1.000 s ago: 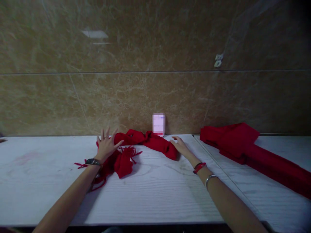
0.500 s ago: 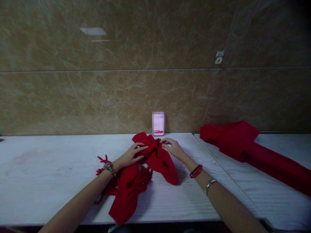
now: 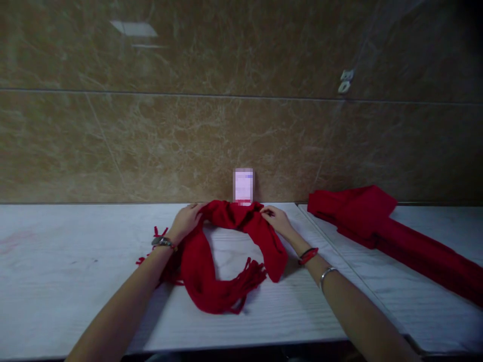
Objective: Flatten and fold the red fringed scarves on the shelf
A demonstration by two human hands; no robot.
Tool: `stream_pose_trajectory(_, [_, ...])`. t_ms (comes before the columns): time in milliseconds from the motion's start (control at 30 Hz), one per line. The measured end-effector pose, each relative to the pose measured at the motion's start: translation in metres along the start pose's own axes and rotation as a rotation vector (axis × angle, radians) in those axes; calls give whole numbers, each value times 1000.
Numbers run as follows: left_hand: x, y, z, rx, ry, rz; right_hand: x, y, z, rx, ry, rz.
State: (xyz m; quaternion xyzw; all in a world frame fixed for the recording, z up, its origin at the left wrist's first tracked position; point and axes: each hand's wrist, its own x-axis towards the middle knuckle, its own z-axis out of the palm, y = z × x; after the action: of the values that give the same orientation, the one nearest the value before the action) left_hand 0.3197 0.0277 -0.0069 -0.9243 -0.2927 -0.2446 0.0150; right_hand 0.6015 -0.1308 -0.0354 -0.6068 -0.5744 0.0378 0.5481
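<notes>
A red fringed scarf [image 3: 199,266] lies on the white table in an open ring, with bare tabletop showing in its middle. My left hand [image 3: 187,219] is closed on the scarf's upper left bend, its fingertips partly hidden by the cloth. At the upper right of the ring, my right hand [image 3: 278,219] pinches the scarf's edge between thumb and fingers. One tasselled end curls to the right at the near side; more fringe shows beside my left wrist.
A phone [image 3: 243,186] with a blurred screen leans upright against the brown marbled wall [image 3: 169,141], just behind the scarf. A second folded red cloth [image 3: 377,226] stretches across the right of the white table [image 3: 75,281]. A seam runs between the table sections.
The scarf's bunched, crossed middle has been spread into an open ring. My left hand has moved left and slightly away, my right hand slightly right. The near fringed end now curls right.
</notes>
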Motion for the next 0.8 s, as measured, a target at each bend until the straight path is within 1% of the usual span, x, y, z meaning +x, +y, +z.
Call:
stream_pose_trajectory(67, [-3, -16, -8, 200, 34, -142, 4, 5, -13, -3, 138, 52])
stream_pose_trajectory(100, [-3, -19, -10, 264, 65, -181, 5, 8, -18, -20, 197, 74])
stream_pose_trajectory(133, [-2, -19, -10, 291, 98, -187, 5, 10, -21, -46, 233, 83])
stream_pose_trajectory(167, [-1, -15, -9, 283, 125, -156, 4, 11, -23, -81, 241, 74])
stream_pose_trajectory(200, [0, -9, -7, 251, 140, -102, 2, 12, -23, -118, 217, 50])
stream_pose_trajectory(233, [1, 0, -3, 210, 144, -42, 0, 12, -22, -156, 165, 19])
stream_pose_trajectory(300, [1, 18, 6, 151, 100, 69, -7, 11, -15, -225, -4, -40])
stream_pose_trajectory(367, [0, 31, 15, 129, -36, 163, -12, 6, -6, -275, -184, -75])
stream_pose_trajectory(433, [-2, 36, 21, 132, -195, 232, -14, 0, 0, -280, -304, -97])
stream_pose_trajectory(467, [-3, 36, 22, 144, -247, 250, -13, -3, 1, -255, -332, -106])
stream_pose_trajectory(500, [-3, 35, 21, 164, -268, 252, -12, -7, 1, -208, -334, -109])
stream_pose_trajectory(533, [-3, 34, 19, 187, -261, 245, -9, -10, -1, -141, -314, -105])
stream_pose_trajectory(600, [-2, 36, 14, 217, -191, 233, -4, -16, -8, 50, -232, -50])
stream_pose_trajectory(667, [-1, 43, 9, 212, -74, 246, -1, -21, -20, 289, -149, 71])
stream_pose_trajectory(733, [-1, 53, 7, 200, 41, 242, -2, -24, -34, 496, -116, 185])
stream_pose_trajectory(767, [-1, 57, 8, 194, 61, 231, -2, -24, -41, 560, -104, 211])
stream_pose_trajectory(800, [-1, 60, 8, 188, 41, 216, -3, -23, -48, 586, -90, 221])
